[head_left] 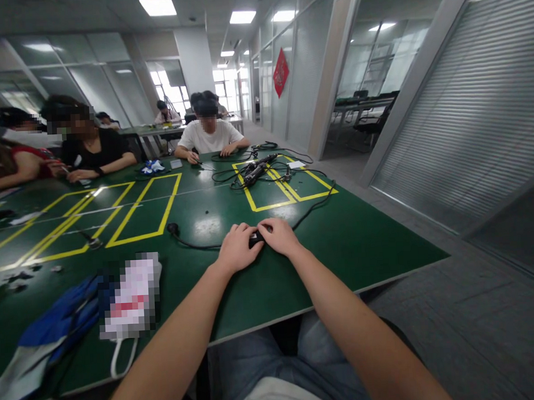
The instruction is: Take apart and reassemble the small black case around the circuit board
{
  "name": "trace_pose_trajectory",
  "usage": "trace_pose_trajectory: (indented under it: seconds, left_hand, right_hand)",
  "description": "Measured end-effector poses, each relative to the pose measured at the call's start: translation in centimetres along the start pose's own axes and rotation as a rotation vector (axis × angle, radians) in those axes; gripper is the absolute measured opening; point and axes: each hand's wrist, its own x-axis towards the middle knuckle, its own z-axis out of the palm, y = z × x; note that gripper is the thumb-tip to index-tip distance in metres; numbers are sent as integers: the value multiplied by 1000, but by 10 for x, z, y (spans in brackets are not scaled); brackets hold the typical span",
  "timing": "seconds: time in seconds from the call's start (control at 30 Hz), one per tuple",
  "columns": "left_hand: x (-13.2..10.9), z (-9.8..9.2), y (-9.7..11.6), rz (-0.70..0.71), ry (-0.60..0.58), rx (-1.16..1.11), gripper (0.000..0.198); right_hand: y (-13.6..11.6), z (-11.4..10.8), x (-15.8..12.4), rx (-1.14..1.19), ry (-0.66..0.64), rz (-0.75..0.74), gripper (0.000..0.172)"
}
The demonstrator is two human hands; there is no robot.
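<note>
A green table (384,251) is noted in a glass-partitioned office, with one red diamond-shaped hanging (281,72) on the partition at right. One black block (256,238) is found near the table's front edge, directly between the left hand (240,247) and the right hand (278,236). It is grasped by both, the left at its left part, the right at its right end; neither hand is nearer. Firmness of grip cannot be told. The block's long axis, largely covered, appears to be laid side to side, its right end angled slightly away from the wearer.

Count: one cord (193,246) is seen at left, ended by one plug (172,229); one cable (314,207) is seen at right. Two yellow-taped rectangles are partly covered by one tangled heap (254,172), its pieces uncountable. One blue-and-white cloth item (64,327) and one blurred packet (133,294) are recorded at left.
</note>
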Motion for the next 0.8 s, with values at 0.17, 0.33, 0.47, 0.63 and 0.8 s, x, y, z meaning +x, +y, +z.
trace_pose_trajectory:
  seconds: [0.17,0.33,0.47,0.63,0.8]
  left_hand:
    - [1,-1,-2,-38,0,-55,37]
    - [2,0,-6,-36,6,-51,37]
    - [7,6,-13,-16,48,-111,35]
    - [10,10,-20,-82,153,-70,36]
    - [11,4,-20,-288,153,-28,48]
  right_hand:
    - [-4,-2,-3,-29,-36,32,28]
    - [-5,-5,-3,-63,-75,46,31]
    - [-4,-8,-2,-26,-102,67,45]
    - [-2,-8,-2,43,-123,30,41]
    - [-5,-8,-4,13,-126,-7,36]
